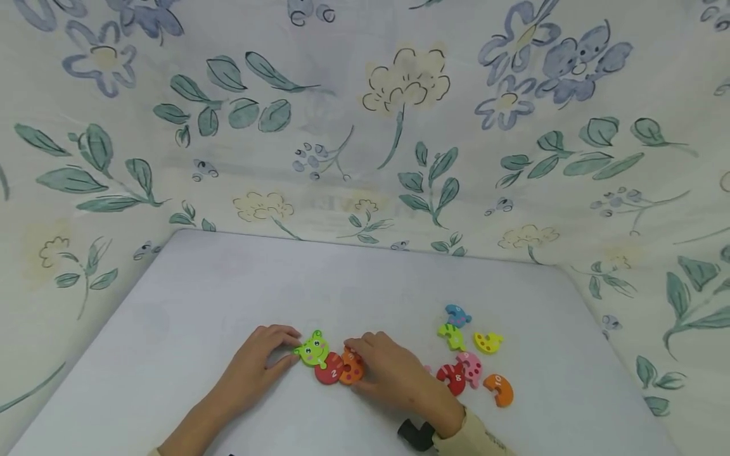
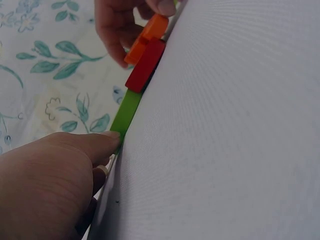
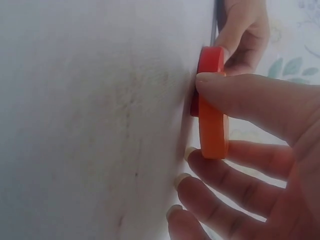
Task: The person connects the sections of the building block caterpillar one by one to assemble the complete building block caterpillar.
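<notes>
A green caterpillar-head puzzle piece (image 1: 313, 350) with a smiling face lies on the white table, joined to a round red piece (image 1: 328, 369) marked 2. My left hand (image 1: 253, 364) holds the green piece at its left edge, thumb and fingers on either side of the ear. With thumb and fingers my right hand (image 1: 393, 370) grips a spotted orange piece (image 3: 214, 131), which sits against the red piece's right side. From the right wrist view, the orange piece stands a little raised and overlaps the red one. My right fingers (image 3: 235, 177) curl under its lower end.
Right of my right hand lie more puzzle pieces: a blue one (image 1: 457, 315), a striped green one (image 1: 452, 336), a yellow one (image 1: 488, 342), a pink one (image 1: 471, 367), a red 8 (image 1: 453, 378) and an orange 10 (image 1: 500, 389). Flowered cloth (image 1: 342, 126) surrounds the table.
</notes>
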Demonstrator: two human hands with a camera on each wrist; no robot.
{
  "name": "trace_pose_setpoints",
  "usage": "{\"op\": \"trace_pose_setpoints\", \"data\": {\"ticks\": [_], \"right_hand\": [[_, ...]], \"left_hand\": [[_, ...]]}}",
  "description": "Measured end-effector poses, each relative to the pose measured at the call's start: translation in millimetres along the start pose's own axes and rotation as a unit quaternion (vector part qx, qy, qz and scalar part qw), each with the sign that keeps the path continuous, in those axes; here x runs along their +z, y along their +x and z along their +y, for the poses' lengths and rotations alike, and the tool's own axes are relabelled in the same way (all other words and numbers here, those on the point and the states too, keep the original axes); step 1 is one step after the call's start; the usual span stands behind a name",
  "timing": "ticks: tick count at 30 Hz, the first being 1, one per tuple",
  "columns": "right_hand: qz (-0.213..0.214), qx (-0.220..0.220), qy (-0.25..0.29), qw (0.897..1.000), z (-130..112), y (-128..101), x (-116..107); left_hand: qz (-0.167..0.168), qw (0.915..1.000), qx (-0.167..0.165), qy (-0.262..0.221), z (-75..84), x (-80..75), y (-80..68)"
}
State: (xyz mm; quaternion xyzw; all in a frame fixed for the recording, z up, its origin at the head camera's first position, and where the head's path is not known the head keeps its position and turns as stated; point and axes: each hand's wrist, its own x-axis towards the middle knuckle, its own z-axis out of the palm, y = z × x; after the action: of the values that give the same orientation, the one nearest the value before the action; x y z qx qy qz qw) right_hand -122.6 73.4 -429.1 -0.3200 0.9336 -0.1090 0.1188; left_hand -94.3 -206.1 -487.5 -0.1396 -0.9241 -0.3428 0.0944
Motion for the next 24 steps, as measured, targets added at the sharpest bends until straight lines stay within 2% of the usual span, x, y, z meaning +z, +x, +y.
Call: {"op": "trace_pose_setpoints", "data": {"ticks": [15, 24], "right_hand": [[-0.003, 0.014, -0.004, 1.0, -1.6, -0.1, 4.5], [-0.014, 0.033, 0.02, 0.999, 0.8, -1.5, 2.6]], "left_hand": [[0.008, 0.9998, 0.016, -0.003, -2.6, 1.6, -2.2], [0.009, 0.9997, 0.022, -0.008, -2.1, 2.2, -0.4]]}}
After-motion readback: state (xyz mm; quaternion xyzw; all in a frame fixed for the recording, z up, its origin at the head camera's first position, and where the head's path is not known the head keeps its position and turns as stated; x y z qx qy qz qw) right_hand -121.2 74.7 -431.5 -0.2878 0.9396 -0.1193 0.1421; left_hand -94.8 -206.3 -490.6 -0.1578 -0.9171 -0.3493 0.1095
